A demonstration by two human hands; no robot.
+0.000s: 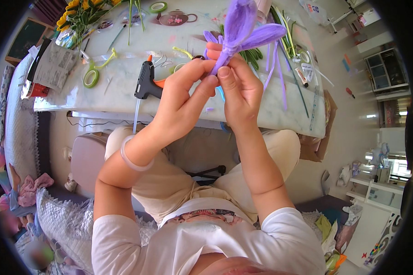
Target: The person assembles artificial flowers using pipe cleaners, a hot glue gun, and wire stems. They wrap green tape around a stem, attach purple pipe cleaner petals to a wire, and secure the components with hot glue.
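A purple pipe-cleaner flower [239, 25] with long looped petals is held up over the near part of the table. My left hand [183, 94] pinches the base of its purple stem between thumb and fingers. From the other side, my right hand [241, 91] grips the same stem just below the petals, its thumb pressed on it. Fingers hide part of the stem. Left of my left hand, a black glue gun [145, 81] with an orange tip rests on the table. Loose purple pipe cleaners [274, 66] lie behind my right hand.
The marble-patterned table [119, 98] carries green tape rolls [91, 78], yellow flowers [69, 16] at the far left and green stems [287, 27] at the right. A papered box [55, 64] stands at the left edge. A grey chair [89, 158] is below the table edge.
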